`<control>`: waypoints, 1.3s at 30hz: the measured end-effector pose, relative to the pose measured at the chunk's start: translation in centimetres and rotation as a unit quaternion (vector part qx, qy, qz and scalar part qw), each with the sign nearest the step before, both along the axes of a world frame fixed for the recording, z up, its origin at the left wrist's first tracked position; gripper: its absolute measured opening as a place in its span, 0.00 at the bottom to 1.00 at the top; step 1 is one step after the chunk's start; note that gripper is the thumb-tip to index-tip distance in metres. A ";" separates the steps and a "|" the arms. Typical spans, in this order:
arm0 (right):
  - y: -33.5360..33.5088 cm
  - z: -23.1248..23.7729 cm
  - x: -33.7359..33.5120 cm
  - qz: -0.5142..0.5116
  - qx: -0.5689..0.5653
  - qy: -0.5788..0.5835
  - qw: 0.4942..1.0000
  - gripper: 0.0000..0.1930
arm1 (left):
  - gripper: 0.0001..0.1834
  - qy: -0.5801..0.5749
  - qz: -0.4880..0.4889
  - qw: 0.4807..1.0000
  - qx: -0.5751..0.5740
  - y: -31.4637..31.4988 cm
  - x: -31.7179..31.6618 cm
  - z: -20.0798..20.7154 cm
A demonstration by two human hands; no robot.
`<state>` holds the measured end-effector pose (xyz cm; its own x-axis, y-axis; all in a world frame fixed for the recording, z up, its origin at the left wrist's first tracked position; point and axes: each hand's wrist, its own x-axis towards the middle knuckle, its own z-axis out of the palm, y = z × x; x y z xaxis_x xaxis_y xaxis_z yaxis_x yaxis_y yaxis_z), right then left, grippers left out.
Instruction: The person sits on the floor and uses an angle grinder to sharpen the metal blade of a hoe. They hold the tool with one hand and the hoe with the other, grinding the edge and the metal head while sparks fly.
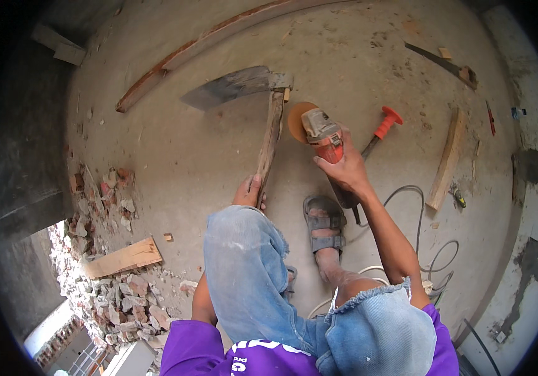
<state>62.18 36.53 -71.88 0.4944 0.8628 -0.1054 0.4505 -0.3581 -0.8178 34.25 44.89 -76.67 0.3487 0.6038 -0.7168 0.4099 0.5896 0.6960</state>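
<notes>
My left hand (250,193) is closed round the wooden handle of a hoe (271,138), beside my left knee. The hoe's broad, worn metal blade extends to the far left from the handle's top. In my right hand (350,168) is a red and grey angle grinder (324,135), gripped by its body. Its orange-brown disc (297,122) is just right of the hoe handle's upper end, apparently apart from it. Whether the disc spins cannot be told. A small wood piece (286,94) shows at the hoe's head. Just beyond my right hand lies a chisel with a red hand guard (384,125).
Far right lies a handsaw (441,62); nearer are a timber piece (447,160) and a yellow-green tool (459,198). A grey cable (423,216) loops beside my right forearm. Broken brick rubble (134,304) and a board (125,258) lie left. A long timber (219,36) crosses the far floor.
</notes>
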 end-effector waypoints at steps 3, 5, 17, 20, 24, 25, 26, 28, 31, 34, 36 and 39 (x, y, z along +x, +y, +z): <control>-0.4 0.2 0.1 -0.027 -0.018 0.126 0.991 0.45 | 0.35 0.019 0.011 0.999 0.046 -0.3 -0.1 -0.3; -0.9 -0.3 0.3 -0.053 -0.028 0.236 0.970 0.44 | 0.35 0.029 0.005 0.999 0.016 -0.2 0.6 0.7; 2.2 -1.4 -1.7 -0.037 0.050 0.606 0.793 0.32 | 0.35 0.019 0.000 0.999 0.025 1.2 0.2 0.7; 2.4 -1.9 -1.9 -0.020 0.057 0.620 0.782 0.31 | 0.35 0.029 0.000 0.999 0.022 0.9 1.0 1.8; 1.3 -1.3 -2.2 -0.005 0.021 0.636 0.772 0.30 | 0.35 0.036 -0.017 0.999 0.007 1.4 0.8 2.3; 1.0 -0.7 -2.5 -0.008 0.016 0.635 0.772 0.30 | 0.35 0.041 -0.014 0.999 0.009 1.5 0.8 2.4; 0.8 -0.1 -2.7 -0.013 0.028 0.631 0.775 0.30 | 0.35 0.046 -0.011 0.999 0.010 1.5 0.8 2.5; 0.4 0.9 -2.9 -0.027 0.050 0.622 0.781 0.30 | 0.36 0.047 -0.003 0.999 0.008 1.4 0.7 2.3; 1.7 -1.2 -2.0 -0.025 0.055 0.610 0.790 0.34 | 0.36 0.038 0.006 0.999 0.003 1.1 1.0 2.0; 2.2 -2.2 -1.3 -0.014 0.021 0.638 0.769 0.34 | 0.36 0.042 0.006 0.999 0.007 0.9 1.4 2.2; 1.6 -2.2 -2.0 -0.029 0.020 0.650 0.759 0.34 | 0.36 0.042 0.004 0.999 0.008 0.9 1.3 2.3; 1.4 -1.4 -2.2 -0.025 0.027 0.644 0.764 0.33 | 0.36 0.050 0.007 0.999 0.008 1.2 1.0 2.3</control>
<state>59.93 37.91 -73.28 0.0425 0.8662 -0.4978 -0.7534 -0.2995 -0.5854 35.25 46.04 -74.42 0.2676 0.6202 -0.7374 0.4690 0.5847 0.6620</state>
